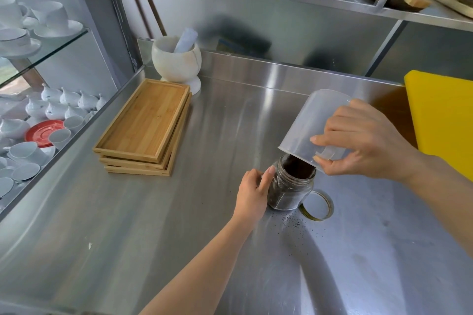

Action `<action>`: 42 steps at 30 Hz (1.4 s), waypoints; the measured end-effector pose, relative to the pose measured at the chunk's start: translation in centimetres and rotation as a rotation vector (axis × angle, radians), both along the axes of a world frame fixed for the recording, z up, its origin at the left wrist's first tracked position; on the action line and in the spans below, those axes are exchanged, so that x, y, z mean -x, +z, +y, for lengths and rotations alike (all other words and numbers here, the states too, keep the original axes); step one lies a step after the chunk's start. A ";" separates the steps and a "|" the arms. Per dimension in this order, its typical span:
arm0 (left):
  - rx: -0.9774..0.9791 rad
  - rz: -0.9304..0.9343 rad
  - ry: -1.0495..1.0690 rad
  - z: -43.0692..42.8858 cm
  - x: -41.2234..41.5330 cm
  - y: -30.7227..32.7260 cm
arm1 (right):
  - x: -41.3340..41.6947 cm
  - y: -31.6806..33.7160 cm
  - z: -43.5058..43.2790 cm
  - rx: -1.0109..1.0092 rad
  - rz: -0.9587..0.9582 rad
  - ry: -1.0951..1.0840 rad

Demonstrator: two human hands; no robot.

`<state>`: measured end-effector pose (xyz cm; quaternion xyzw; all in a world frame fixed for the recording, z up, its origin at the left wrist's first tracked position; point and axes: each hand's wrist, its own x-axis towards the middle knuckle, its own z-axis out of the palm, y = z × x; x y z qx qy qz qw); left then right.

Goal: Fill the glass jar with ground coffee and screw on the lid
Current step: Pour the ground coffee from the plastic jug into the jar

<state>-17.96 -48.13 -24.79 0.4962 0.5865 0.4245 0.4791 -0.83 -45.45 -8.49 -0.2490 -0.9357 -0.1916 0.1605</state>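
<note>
A small glass jar [289, 190] stands upright on the steel counter [179, 225], filled with dark ground coffee nearly to its mouth. My left hand [253, 193] grips the jar's left side. My right hand [363, 143] holds a translucent plastic container [307, 123] tipped mouth-down over the jar, and coffee [298, 165] runs from its rim into the jar's opening. The jar's metal lid [318, 205] lies flat on the counter, just right of the jar and touching its base.
Spilled coffee grains [294, 222] dot the counter in front of the jar. Stacked bamboo trays [146, 125] lie to the left, a marble mortar with pestle [176, 61] behind them. A yellow board [445, 120] stands at right. White cups [51, 120] fill the left shelving.
</note>
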 end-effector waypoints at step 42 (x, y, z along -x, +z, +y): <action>-0.008 -0.007 -0.017 0.6 -0.1 -0.5 | -1.6 -1.1 -1.2 0.028 0.324 -0.090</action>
